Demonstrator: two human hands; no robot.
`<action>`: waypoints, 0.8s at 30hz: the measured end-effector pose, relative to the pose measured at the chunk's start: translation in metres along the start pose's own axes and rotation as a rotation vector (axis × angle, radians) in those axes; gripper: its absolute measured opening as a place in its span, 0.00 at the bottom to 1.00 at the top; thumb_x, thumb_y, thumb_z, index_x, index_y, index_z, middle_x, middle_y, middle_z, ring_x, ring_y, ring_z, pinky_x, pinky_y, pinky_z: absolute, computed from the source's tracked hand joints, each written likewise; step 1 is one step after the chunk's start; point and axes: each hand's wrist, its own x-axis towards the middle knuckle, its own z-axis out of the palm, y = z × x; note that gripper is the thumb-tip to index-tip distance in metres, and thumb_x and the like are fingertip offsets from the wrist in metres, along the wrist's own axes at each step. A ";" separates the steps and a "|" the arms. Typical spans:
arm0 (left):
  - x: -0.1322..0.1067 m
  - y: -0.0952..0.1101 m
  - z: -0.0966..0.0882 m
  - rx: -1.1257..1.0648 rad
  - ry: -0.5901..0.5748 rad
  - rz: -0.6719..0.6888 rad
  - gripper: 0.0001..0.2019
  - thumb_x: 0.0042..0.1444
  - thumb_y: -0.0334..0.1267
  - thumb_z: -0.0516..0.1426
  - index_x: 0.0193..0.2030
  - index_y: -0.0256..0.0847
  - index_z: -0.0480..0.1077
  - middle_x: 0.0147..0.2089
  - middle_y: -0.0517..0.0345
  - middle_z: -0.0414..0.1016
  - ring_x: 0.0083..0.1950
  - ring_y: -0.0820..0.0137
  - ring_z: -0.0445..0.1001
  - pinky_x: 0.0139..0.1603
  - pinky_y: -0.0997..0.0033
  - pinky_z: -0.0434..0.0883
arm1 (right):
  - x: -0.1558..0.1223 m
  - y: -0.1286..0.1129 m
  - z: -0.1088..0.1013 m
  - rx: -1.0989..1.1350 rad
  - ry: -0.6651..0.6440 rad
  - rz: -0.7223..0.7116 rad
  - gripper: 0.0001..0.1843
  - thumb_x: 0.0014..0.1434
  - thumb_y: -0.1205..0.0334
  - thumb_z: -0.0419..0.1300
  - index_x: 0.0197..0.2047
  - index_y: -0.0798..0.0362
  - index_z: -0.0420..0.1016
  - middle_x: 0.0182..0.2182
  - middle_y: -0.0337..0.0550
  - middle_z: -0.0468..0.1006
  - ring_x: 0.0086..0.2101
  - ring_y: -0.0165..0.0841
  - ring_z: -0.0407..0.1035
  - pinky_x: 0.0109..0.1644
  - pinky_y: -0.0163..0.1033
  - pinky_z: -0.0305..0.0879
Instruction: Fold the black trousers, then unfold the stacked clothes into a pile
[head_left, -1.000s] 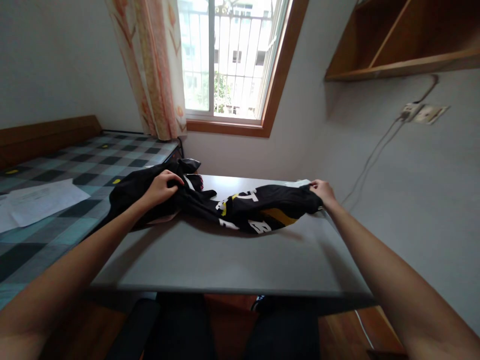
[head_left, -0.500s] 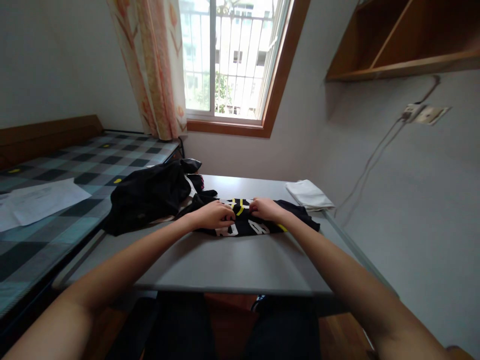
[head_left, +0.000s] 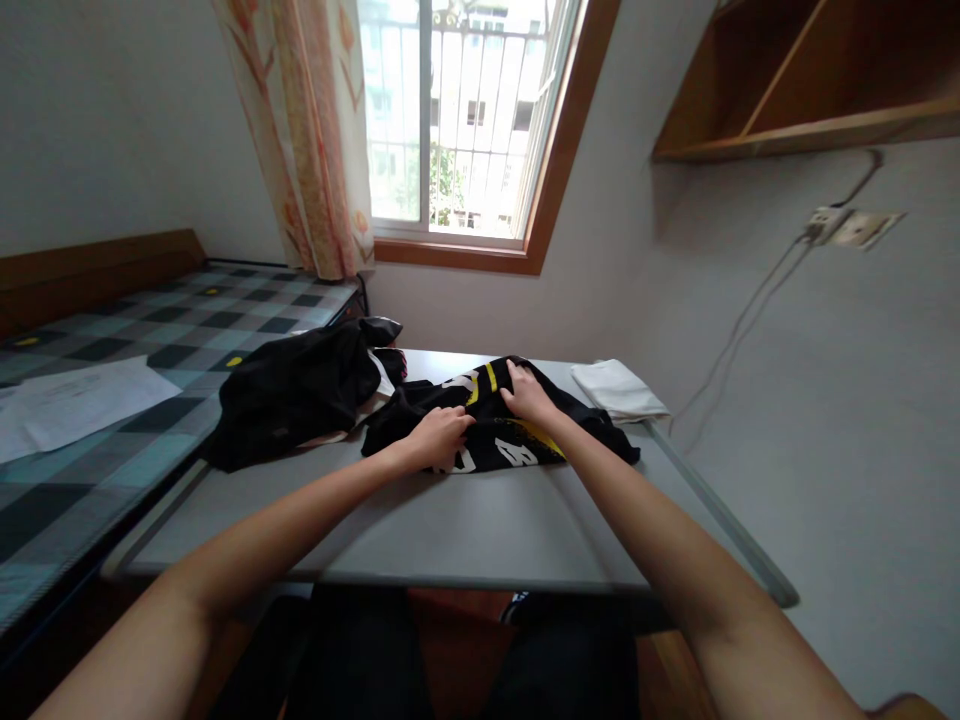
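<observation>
A black garment with white and yellow print lies crumpled on the far half of the grey table. My left hand rests on its near left part, fingers curled into the cloth. My right hand grips the garment's far edge and lifts it slightly, a yellow stripe showing beside the fingers. Both forearms reach forward over the table.
A pile of black clothes sits at the table's far left corner. A folded white cloth lies at the far right. A bed with a checked cover and a white sheet of paper adjoins the left side. Window and wall stand behind.
My hands first stretched the garment wide, then came together at its middle. Now my right hand has moved farther away, pulling up the far edge; the left hand stays on the near part.
</observation>
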 end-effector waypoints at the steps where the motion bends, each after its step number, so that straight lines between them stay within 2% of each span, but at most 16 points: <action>1: -0.003 -0.002 -0.005 -0.023 -0.007 0.082 0.15 0.58 0.32 0.57 0.52 0.41 0.73 0.47 0.52 0.74 0.47 0.62 0.74 0.48 0.66 0.67 | -0.001 0.003 0.001 -0.045 0.001 -0.006 0.35 0.59 0.66 0.52 0.68 0.66 0.52 0.63 0.62 0.62 0.63 0.46 0.53 0.63 0.47 0.56; 4: -0.013 -0.010 -0.021 -0.128 -0.044 0.287 0.14 0.57 0.32 0.57 0.49 0.44 0.75 0.45 0.56 0.74 0.43 0.67 0.75 0.47 0.70 0.67 | 0.001 0.014 -0.006 -0.148 0.093 0.068 0.38 0.60 0.65 0.50 0.70 0.69 0.45 0.63 0.66 0.59 0.63 0.50 0.51 0.63 0.50 0.54; 6: -0.021 -0.018 -0.030 -0.175 -0.079 0.307 0.13 0.55 0.32 0.58 0.47 0.44 0.77 0.44 0.57 0.75 0.42 0.69 0.75 0.45 0.73 0.67 | 0.005 0.024 -0.016 -0.195 0.155 0.177 0.39 0.61 0.62 0.49 0.70 0.71 0.41 0.63 0.68 0.58 0.63 0.52 0.51 0.63 0.51 0.54; 7: -0.024 -0.022 -0.033 -0.184 -0.095 0.290 0.12 0.55 0.33 0.59 0.46 0.44 0.77 0.43 0.57 0.76 0.41 0.69 0.75 0.44 0.74 0.67 | 0.006 0.028 -0.021 -0.212 0.144 0.232 0.40 0.62 0.60 0.50 0.71 0.71 0.40 0.63 0.68 0.59 0.62 0.52 0.52 0.62 0.51 0.55; 9: -0.029 -0.030 -0.036 -0.185 -0.126 0.242 0.10 0.55 0.38 0.60 0.43 0.43 0.78 0.42 0.56 0.78 0.40 0.68 0.76 0.42 0.74 0.67 | 0.005 0.034 -0.029 -0.243 0.011 0.309 0.43 0.61 0.56 0.53 0.71 0.67 0.38 0.60 0.68 0.64 0.59 0.52 0.58 0.59 0.52 0.58; 11: -0.033 -0.035 -0.034 -0.179 -0.154 0.185 0.12 0.58 0.46 0.57 0.40 0.43 0.79 0.38 0.56 0.79 0.37 0.67 0.76 0.38 0.74 0.67 | 0.001 0.034 -0.032 -0.284 -0.118 0.326 0.44 0.59 0.56 0.57 0.71 0.61 0.41 0.55 0.64 0.70 0.55 0.51 0.64 0.55 0.52 0.61; 13: -0.034 -0.037 -0.030 -0.166 -0.169 0.130 0.15 0.62 0.47 0.53 0.38 0.43 0.78 0.34 0.57 0.79 0.34 0.68 0.76 0.35 0.74 0.66 | -0.006 0.030 -0.032 -0.313 -0.100 0.258 0.37 0.60 0.58 0.57 0.69 0.55 0.50 0.51 0.60 0.73 0.52 0.48 0.67 0.53 0.51 0.61; 15: -0.033 -0.036 -0.027 -0.149 -0.154 0.090 0.14 0.63 0.43 0.51 0.40 0.45 0.78 0.34 0.58 0.80 0.34 0.68 0.77 0.34 0.74 0.65 | -0.013 0.024 -0.028 -0.273 -0.058 0.097 0.28 0.60 0.59 0.58 0.63 0.51 0.61 0.50 0.54 0.74 0.50 0.44 0.68 0.53 0.47 0.61; 17: -0.032 -0.035 -0.025 -0.132 -0.129 0.065 0.13 0.62 0.40 0.51 0.44 0.47 0.77 0.35 0.58 0.80 0.35 0.67 0.77 0.35 0.73 0.66 | -0.019 0.018 -0.024 -0.197 -0.143 -0.081 0.22 0.58 0.58 0.60 0.56 0.48 0.70 0.50 0.49 0.74 0.49 0.41 0.68 0.52 0.42 0.62; 19: -0.031 -0.033 -0.025 -0.123 -0.105 0.048 0.13 0.61 0.40 0.52 0.47 0.48 0.77 0.35 0.58 0.79 0.35 0.67 0.77 0.36 0.73 0.67 | -0.022 0.012 -0.020 -0.188 -0.246 -0.174 0.16 0.55 0.59 0.62 0.49 0.47 0.76 0.50 0.47 0.74 0.49 0.40 0.68 0.51 0.41 0.62; 21: -0.031 -0.031 -0.024 -0.127 -0.059 0.045 0.13 0.61 0.40 0.52 0.47 0.48 0.76 0.38 0.57 0.78 0.35 0.67 0.76 0.37 0.72 0.68 | -0.024 0.009 -0.019 -0.256 -0.260 -0.170 0.11 0.57 0.62 0.60 0.43 0.48 0.78 0.48 0.47 0.75 0.49 0.42 0.68 0.50 0.43 0.61; 24: -0.032 -0.031 -0.022 -0.158 0.034 0.031 0.13 0.61 0.40 0.53 0.49 0.48 0.75 0.46 0.56 0.73 0.36 0.69 0.76 0.41 0.70 0.70 | -0.023 0.003 -0.022 -0.296 -0.180 -0.085 0.11 0.61 0.64 0.54 0.43 0.51 0.76 0.44 0.50 0.77 0.46 0.42 0.70 0.48 0.43 0.62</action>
